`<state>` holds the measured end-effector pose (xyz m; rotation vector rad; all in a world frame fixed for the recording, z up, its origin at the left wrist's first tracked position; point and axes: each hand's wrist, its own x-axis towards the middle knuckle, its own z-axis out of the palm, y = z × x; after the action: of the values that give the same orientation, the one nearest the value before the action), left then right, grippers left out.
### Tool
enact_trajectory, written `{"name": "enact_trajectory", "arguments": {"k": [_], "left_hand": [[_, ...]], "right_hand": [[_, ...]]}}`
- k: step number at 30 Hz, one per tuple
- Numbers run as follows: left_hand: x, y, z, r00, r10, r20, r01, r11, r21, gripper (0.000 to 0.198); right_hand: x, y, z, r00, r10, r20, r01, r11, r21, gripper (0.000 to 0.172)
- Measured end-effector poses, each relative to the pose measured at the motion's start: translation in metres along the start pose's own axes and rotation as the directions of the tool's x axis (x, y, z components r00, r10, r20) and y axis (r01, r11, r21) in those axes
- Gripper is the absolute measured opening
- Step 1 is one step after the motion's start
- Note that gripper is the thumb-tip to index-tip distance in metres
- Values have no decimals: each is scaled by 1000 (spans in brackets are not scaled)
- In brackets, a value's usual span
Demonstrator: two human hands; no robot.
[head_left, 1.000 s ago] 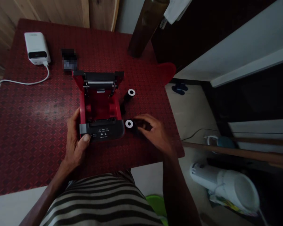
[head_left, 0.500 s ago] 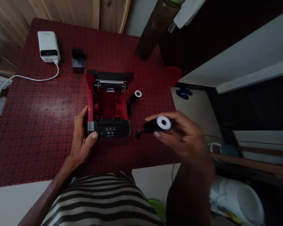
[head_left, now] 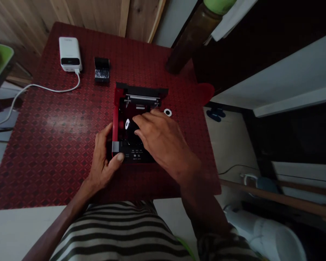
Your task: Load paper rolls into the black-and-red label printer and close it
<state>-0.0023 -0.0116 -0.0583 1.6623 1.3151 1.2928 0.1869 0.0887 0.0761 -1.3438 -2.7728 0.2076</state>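
Printer (head_left: 134,155), one, red and black: on the counter (head_left: 54,156), lid (head_left: 141,89) tipped up at its far side, which leaves the bay exposed from above.

Roll (head_left: 131,135), one, black with a white ring at its end: inside the printer's bay, lying crosswise, ring toward the printer's left wall. The dim light and the hand above hide whether it touches the bay floor.

Right hand (head_left: 161,137): over the printer's bay, fingers and thumb closed on the roll from above, the open top being the clear way in.

Left hand (head_left: 104,163): clamped on the printer's near left corner, thumb on the panel, fingers along the side, probably to steady it.

Second roll (head_left: 167,112): just right of the printer, mostly behind the right hand.

Black scrap (head_left: 101,70): beyond the printer, to its left.

Power bank (head_left: 70,54), white, cable (head_left: 62,91) plugged in: farther left of the printer, well clear of both hands.

Bottle (head_left: 192,40), green cap: beyond the printer, to its right.
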Motion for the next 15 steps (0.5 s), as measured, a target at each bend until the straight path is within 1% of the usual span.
{"name": "enact_trajectory", "arguments": {"k": [3,10,12,15], "left_hand": [[0,0,0,1000,5,-11,-5,1000,-6,76],[1,4,0,999,-42,-1,42,999,-3,81],[1,4,0,999,-36,3,36,999,-5,81],[1,4,0,999,-36,-1,36,999,-14,79]], "right_hand": [[5,-2,5,1000,-11,16,11,1000,18,24],[26,12,38,1000,8,5,-8,1000,14,28],[27,13,40,1000,18,15,-19,999,32,28],[22,18,32,999,0,32,-4,991,130,29]]}}
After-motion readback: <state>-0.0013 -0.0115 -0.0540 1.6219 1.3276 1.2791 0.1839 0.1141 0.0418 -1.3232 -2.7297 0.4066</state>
